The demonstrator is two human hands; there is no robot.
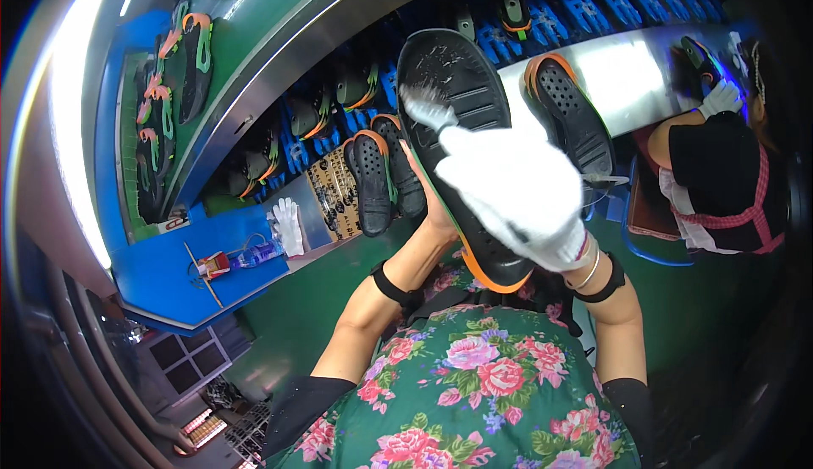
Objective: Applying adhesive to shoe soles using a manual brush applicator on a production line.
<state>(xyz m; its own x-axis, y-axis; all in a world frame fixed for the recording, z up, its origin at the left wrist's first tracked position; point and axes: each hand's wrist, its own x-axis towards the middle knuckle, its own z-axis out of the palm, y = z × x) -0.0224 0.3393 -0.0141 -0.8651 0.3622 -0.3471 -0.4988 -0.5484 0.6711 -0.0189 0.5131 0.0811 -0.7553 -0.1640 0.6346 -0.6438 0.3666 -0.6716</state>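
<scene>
A black shoe sole (461,67) with an orange and green edge is raised in front of me, its inner face up. My left hand (436,208), bare, is wrapped round the sole's left side; the fingers beneath are hidden. In a white knitted glove, my right hand (518,185) is closed round a small brush (434,113). Its pale bristles, blurred by motion, rest against the sole's wide end, where the surface looks wet and shiny. Beyond my hands lie more black soles with holes and orange rims: one sole (572,113) on the right, and a pair (371,181) on the left.
A conveyor with blue racks (584,12) carries shoe parts along the far side. Upper left, a shelf holds several soles (196,67). A blue table (169,274) bears a white glove (289,225) and a bottle (257,254). A co-worker (716,164) sits at right.
</scene>
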